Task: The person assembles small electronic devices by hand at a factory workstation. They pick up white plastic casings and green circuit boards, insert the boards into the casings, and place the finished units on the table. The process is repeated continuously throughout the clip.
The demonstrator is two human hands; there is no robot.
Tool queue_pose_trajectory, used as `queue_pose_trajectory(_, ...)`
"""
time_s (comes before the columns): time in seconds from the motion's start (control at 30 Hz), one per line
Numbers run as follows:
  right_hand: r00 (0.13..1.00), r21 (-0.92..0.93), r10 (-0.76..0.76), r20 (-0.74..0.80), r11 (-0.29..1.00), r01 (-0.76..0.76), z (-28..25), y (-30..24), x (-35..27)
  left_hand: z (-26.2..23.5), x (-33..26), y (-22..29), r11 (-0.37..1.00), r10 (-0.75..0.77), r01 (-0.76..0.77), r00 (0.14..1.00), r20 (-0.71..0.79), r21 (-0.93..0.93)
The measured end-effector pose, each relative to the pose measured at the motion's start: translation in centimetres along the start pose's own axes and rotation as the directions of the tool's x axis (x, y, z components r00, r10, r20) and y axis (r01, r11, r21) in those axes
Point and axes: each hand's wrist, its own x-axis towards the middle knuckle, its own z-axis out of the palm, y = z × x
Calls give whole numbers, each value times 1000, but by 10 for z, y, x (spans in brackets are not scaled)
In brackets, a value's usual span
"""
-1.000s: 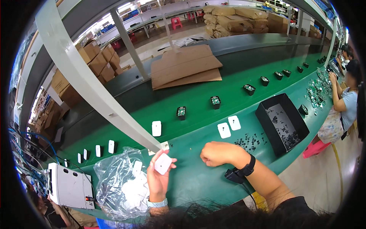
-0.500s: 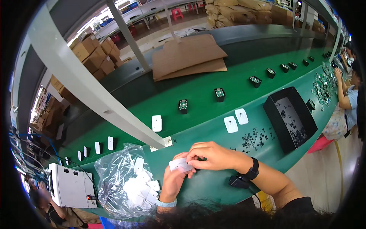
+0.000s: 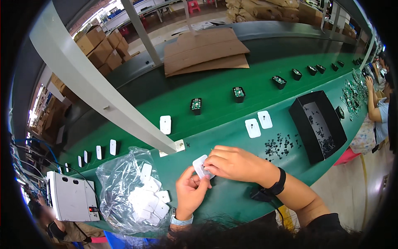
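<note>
My left hand (image 3: 191, 191) grips a small white plastic cover (image 3: 200, 164) with rounded corners by its lower edge, thumb on top. Above the cover, my right hand (image 3: 232, 164) is closed, its fingertips pinched against the cover's face. Whatever those fingertips hold is mostly hidden; only a dark speck shows there. To the right of my hands, several small black parts (image 3: 278, 146) lie scattered on the green bench. Behind them sit two white covers, a left one (image 3: 252, 128) and a right one (image 3: 265, 119), each with a black part on it.
A clear plastic bag (image 3: 118, 182) with a pile of white covers (image 3: 149, 203) lies at left, beside a white machine (image 3: 72, 197). A black box (image 3: 319, 128) stands at right. Black housings with circuit boards (image 3: 196, 106) line the green belt (image 3: 219, 112). A white post (image 3: 103, 91) rises ahead.
The cover in my left hand has turned more upright, and my right fingertips have shifted onto its middle. Covered housings on the belt have moved left. The view has shifted slightly.
</note>
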Motion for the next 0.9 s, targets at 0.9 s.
queue_pose_trajectory(0.9, 993, -63, 11, 121, 998, -3, -1, -4, 1, 3, -2, 1, 1000, 21, -20, 999, -39, 24)
